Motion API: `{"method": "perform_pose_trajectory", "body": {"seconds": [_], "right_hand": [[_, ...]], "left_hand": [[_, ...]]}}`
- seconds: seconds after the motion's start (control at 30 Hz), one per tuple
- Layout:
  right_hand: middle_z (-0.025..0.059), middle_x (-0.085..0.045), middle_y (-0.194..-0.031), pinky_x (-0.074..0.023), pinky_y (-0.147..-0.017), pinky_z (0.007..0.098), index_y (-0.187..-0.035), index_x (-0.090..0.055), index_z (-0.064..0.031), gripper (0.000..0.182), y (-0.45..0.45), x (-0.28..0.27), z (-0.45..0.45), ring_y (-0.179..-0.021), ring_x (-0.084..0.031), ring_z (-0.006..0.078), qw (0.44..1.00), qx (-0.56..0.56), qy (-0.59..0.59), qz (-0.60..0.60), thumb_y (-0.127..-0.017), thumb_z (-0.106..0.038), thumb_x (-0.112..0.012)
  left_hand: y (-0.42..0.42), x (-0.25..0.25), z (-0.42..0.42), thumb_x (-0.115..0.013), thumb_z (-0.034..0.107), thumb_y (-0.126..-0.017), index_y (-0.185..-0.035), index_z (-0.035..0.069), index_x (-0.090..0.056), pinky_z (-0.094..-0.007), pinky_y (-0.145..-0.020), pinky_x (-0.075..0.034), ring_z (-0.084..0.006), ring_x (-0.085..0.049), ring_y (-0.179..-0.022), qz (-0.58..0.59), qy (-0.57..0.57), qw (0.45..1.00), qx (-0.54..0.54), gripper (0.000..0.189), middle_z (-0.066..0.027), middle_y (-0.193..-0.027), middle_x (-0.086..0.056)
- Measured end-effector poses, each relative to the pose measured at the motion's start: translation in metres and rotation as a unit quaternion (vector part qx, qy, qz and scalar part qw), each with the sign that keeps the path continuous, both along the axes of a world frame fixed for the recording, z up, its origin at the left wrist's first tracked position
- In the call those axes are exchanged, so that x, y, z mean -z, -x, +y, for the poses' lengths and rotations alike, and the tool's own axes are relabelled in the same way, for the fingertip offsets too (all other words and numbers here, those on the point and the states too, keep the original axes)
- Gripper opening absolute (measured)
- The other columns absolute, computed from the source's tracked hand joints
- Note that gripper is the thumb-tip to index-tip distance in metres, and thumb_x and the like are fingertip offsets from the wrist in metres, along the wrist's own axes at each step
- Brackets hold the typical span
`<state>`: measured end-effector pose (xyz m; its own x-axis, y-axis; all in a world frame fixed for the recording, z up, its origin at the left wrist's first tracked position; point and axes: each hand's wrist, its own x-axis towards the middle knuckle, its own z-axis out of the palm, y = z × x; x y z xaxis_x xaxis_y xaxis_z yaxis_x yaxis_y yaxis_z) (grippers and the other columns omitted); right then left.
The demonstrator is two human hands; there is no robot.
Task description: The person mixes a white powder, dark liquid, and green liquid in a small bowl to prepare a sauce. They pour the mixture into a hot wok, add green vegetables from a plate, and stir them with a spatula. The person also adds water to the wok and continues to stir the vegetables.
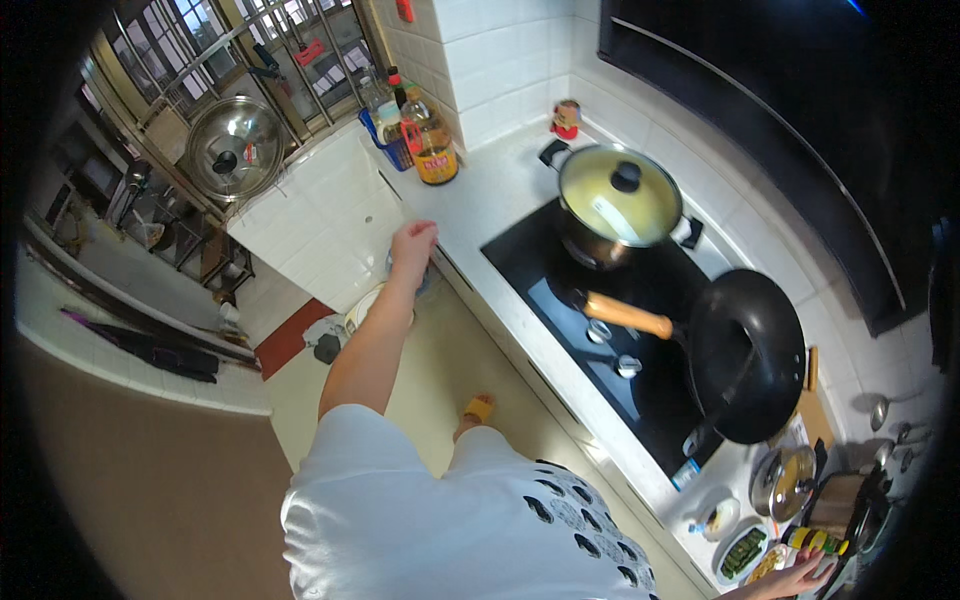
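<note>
My left hand [415, 241], fingers drawn together with nothing visible in them, is held near the counter's edge. At the bottom right, my right hand [804, 574] has its fingers apart beside a bottle with a yellow-and-green label [814, 539]; whether they touch is unclear. A lidded two-handled pot [619, 196] stands at the far part of the black cooktop [536, 262]. Nearer lies a black wok [748, 352] with a wooden handle, tilted, a utensil resting across it. By my right hand are an oval plate of green food [742, 553] and a dish of yellowish food [768, 564].
A cooking-oil bottle [433, 154] and a blue basket of bottles [390, 142] stand at the counter's far left end. A range hood [757, 97] overhangs the back. A glass-lidded pot [784, 484] and a small bowl [720, 517] sit right of the cooktop. A bucket [365, 309] is on the floor.
</note>
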<state>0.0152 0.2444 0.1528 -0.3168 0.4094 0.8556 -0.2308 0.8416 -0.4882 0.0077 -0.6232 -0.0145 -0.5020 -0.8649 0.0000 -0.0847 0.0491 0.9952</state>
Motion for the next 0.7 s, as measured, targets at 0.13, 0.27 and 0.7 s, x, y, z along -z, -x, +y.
{"method": "perform_pose_trajectory", "body": {"seconds": [0.13, 0.27, 0.7], "right_hand": [[0.0131, -0.058, -0.112, -0.0529, -0.082, 0.0436, -0.131, -0.046, -0.0065, 0.055, 0.002, -0.016, -0.131, -0.099, -0.058, 0.0259, 0.973, -0.053, 0.224, -0.005, -0.085, -0.012, -0.074], [0.0136, -0.056, -0.117, -0.0556, -0.077, 0.0413, -0.148, -0.031, -0.0121, 0.071, 0.014, -0.044, -0.214, -0.101, -0.058, 0.0239, 0.961, -0.081, 0.246, -0.098, -0.089, -0.016, -0.069], [0.0075, -0.062, -0.088, -0.0460, -0.062, 0.0228, -0.147, -0.038, -0.0097, 0.056, 0.027, -0.055, -0.330, -0.069, -0.052, 0.0103, 0.980, -0.018, 0.100, -0.174, -0.099, -0.028, -0.058]], "left_hand": [[0.041, -0.050, -0.131, -0.068, 0.021, -0.086, -0.093, 0.007, -0.072, -0.0288, -0.067, -0.050, -0.0138, -0.064, -0.072, -0.049, 0.131, 0.984, -0.113, 0.017, -0.0040, -0.078, -0.070], [0.104, -0.067, -0.255, -0.071, 0.026, -0.083, -0.097, 0.009, -0.073, -0.0356, -0.074, -0.053, -0.0230, -0.068, -0.081, -0.069, 0.260, 0.954, -0.135, 0.022, -0.0087, -0.086, -0.072], [0.188, -0.134, -0.332, -0.078, 0.042, -0.075, -0.114, 0.017, -0.068, -0.0487, -0.099, -0.043, -0.0306, -0.055, -0.117, -0.378, 0.433, 0.817, 0.038, 0.047, -0.0088, -0.118, -0.063]]}}
